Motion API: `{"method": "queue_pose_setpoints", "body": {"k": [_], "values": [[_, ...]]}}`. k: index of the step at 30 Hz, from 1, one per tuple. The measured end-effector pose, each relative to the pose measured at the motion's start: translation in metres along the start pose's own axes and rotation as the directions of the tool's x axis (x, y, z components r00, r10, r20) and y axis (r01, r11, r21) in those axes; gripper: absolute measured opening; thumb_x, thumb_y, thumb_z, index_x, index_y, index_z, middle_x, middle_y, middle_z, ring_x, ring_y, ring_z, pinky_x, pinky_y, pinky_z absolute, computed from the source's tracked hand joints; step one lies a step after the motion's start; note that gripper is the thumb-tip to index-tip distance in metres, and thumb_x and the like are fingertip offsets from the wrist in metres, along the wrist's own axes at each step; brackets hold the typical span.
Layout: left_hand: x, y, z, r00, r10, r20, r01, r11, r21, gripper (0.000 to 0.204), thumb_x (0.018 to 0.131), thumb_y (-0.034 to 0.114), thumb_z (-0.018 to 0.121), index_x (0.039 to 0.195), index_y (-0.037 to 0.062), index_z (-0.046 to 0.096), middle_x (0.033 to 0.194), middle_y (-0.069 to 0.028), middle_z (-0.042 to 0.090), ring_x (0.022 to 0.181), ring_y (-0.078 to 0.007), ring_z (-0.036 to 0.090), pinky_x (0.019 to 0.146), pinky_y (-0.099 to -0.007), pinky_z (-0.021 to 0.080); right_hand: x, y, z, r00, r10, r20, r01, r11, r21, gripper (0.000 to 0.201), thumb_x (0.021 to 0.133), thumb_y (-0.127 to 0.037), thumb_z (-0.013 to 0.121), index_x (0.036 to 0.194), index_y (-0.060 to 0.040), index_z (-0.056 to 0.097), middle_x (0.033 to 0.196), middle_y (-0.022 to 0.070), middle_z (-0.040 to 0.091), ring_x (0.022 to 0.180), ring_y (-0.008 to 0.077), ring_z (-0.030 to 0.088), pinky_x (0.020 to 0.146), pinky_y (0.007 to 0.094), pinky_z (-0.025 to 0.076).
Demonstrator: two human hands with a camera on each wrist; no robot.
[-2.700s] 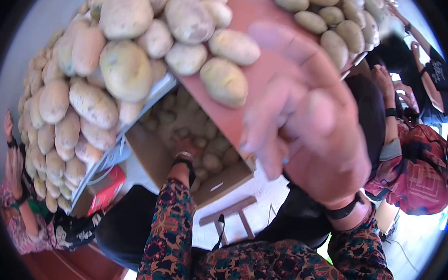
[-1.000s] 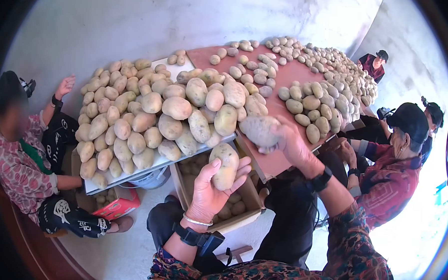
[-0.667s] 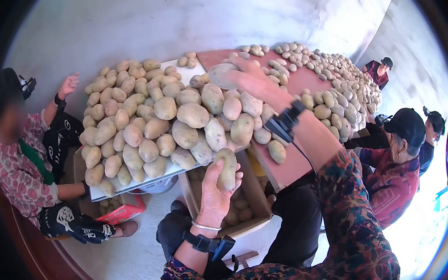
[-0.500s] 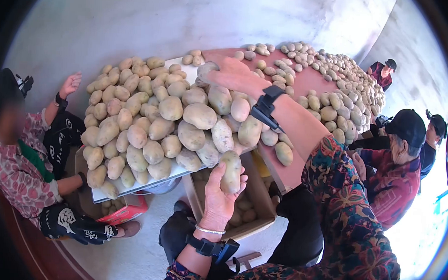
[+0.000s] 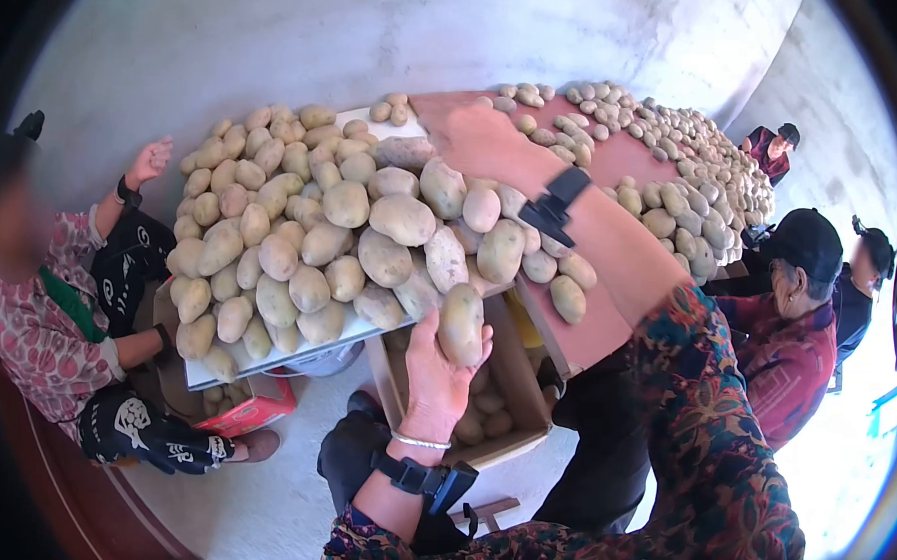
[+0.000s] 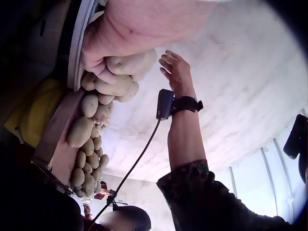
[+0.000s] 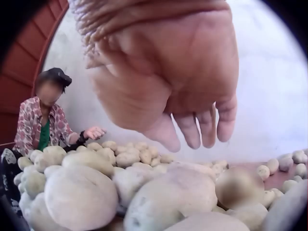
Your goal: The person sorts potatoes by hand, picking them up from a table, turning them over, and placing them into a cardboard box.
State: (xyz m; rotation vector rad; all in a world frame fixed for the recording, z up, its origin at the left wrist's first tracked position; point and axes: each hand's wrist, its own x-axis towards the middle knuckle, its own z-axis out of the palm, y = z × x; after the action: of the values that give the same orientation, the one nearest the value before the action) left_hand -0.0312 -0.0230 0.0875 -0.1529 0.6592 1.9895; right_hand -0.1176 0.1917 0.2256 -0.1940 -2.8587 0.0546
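Note:
My left hand (image 5: 432, 384) grips an oblong potato (image 5: 461, 326) between thumb and fingers, palm up, in front of the table edge. The left wrist view shows that hand (image 6: 144, 26) large at the top. My right hand (image 5: 480, 141) reaches over the far side of the potato pile (image 5: 300, 244), and its back partly hides the fingers in the head view. In the right wrist view the hand (image 7: 168, 72) hangs above the heap with fingers loosely extended and nothing between them. Left of it, a greyish potato (image 5: 406, 152) lies on top of the pile.
Below the table edge stands a cardboard box (image 5: 517, 438) with potatoes inside. A reddish board (image 5: 581, 336) carries more potatoes to the right. One person (image 5: 56, 323) sits at the left beside a red box (image 5: 258, 412); another (image 5: 786, 335) sits at the right.
My left hand has come up out of the box with a potato. My right hand has carried another potato to the pile's far side and let it go there.

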Motion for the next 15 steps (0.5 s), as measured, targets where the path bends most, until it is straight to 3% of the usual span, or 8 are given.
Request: {"method": "queue_pose_setpoints", "body": {"k": [2, 7, 8, 9, 10, 11, 13, 15], "values": [[0.002, -0.002, -0.002, 0.999, 0.03, 0.034, -0.029, 0.999, -0.029, 0.057, 0.098, 0.051, 0.046, 0.132, 0.0051, 0.048, 0.12, -0.0128, 0.06, 0.106, -0.0267, 0.06, 0.091, -0.0405, 0.05, -0.036, -0.017, -0.022, 0.977, -0.042, -0.209, 0.073, 0.988, 0.14, 0.027, 0.086, -0.015, 0.054, 0.109, -0.006, 0.064, 0.082, 0.022, 0.066, 0.079, 0.039, 0.066, 0.071, 0.049, 0.052], [-0.003, -0.009, 0.009, 0.99, 0.135, 0.034, -0.135, 0.991, 0.004, 0.064, 0.097, 0.058, 0.046, 0.135, 0.0066, 0.045, 0.131, -0.0068, 0.053, 0.121, -0.0227, 0.05, 0.1, -0.0412, 0.043, -0.139, -0.045, -0.019, 0.983, -0.044, 0.178, -0.004, 0.965, 0.261, 0.035, 0.089, -0.034, 0.061, 0.11, -0.0064, 0.061, 0.072, 0.019, 0.063, 0.07, 0.0351, 0.067, 0.064, 0.0448, 0.053], [-0.001, -0.012, 0.008, 0.98, 0.159, 0.121, -0.16, 0.987, -0.001, 0.067, 0.096, 0.059, 0.045, 0.137, 0.0057, 0.042, 0.133, -0.0074, 0.051, 0.124, -0.0229, 0.048, 0.103, -0.0417, 0.041, -0.156, -0.05, -0.012, 0.957, -0.046, 0.287, -0.04, 0.957, 0.286, 0.041, 0.087, -0.037, 0.064, 0.113, -0.006, 0.059, 0.085, 0.0206, 0.063, 0.078, 0.0374, 0.067, 0.07, 0.0461, 0.054], [-0.002, -0.013, 0.011, 0.961, 0.185, 0.207, -0.187, 0.982, -0.009, 0.07, 0.096, 0.06, 0.045, 0.139, 0.0049, 0.039, 0.135, -0.008, 0.049, 0.126, -0.023, 0.046, 0.106, -0.0423, 0.038, -0.169, -0.055, -0.009, 0.958, -0.041, 0.284, -0.043, 0.959, 0.281, 0.041, 0.087, -0.037, 0.064, 0.113, -0.006, 0.059, 0.085, 0.0206, 0.063, 0.078, 0.0374, 0.067, 0.07, 0.0461, 0.054], [-0.007, -0.015, 0.015, 0.957, 0.175, 0.231, -0.186, 0.982, 0.025, 0.083, 0.095, 0.064, 0.044, 0.147, 0.0017, 0.027, 0.142, -0.0118, 0.043, 0.13, -0.0247, 0.042, 0.109, -0.0443, 0.034, -0.18, -0.059, -0.006, 0.962, -0.012, 0.271, -0.059, 0.965, 0.254, 0.043, 0.086, -0.039, 0.064, 0.111, -0.0047, 0.058, 0.092, 0.0229, 0.061, 0.083, 0.039, 0.066, 0.072, 0.048, 0.053], [-0.008, -0.018, 0.016, 0.957, 0.17, 0.235, -0.182, 0.983, 0.028, 0.083, 0.095, 0.064, 0.044, 0.147, 0.0017, 0.027, 0.142, -0.0118, 0.043, 0.13, -0.0247, 0.042, 0.109, -0.0443, 0.034, -0.188, -0.061, -0.004, 0.966, 0.017, 0.26, -0.079, 0.97, 0.228, 0.046, 0.084, -0.042, 0.064, 0.108, -0.0033, 0.056, 0.099, 0.0252, 0.059, 0.087, 0.0405, 0.065, 0.074, 0.0499, 0.052], [-0.006, -0.021, 0.018, 0.903, 0.214, 0.372, -0.243, 0.969, 0.033, 0.094, 0.093, 0.067, 0.043, 0.151, -0.0005, 0.015, 0.15, -0.0163, 0.033, 0.134, -0.028, 0.039, 0.112, -0.0468, 0.03, -0.191, -0.06, 0.001, 0.954, 0.07, 0.29, -0.136, 0.967, 0.215, 0.048, 0.082, -0.04, 0.066, 0.113, -0.004, 0.055, 0.106, 0.0265, 0.055, 0.091, 0.0424, 0.063, 0.078, 0.0493, 0.052], [-0.005, -0.024, 0.016, 0.913, 0.223, 0.342, -0.254, 0.966, 0.051, 0.095, 0.093, 0.068, 0.042, 0.152, -0.0006, 0.014, 0.153, -0.0172, 0.029, 0.137, -0.0292, 0.036, 0.113, -0.0473, 0.029, -0.192, -0.052, 0.013, 0.929, 0.257, 0.266, -0.323, 0.913, 0.249, 0.052, 0.082, -0.035, 0.07, 0.123, -0.0077, 0.053, 0.111, 0.0243, 0.057, 0.099, 0.043, 0.062, 0.081, 0.0477, 0.052]]}}
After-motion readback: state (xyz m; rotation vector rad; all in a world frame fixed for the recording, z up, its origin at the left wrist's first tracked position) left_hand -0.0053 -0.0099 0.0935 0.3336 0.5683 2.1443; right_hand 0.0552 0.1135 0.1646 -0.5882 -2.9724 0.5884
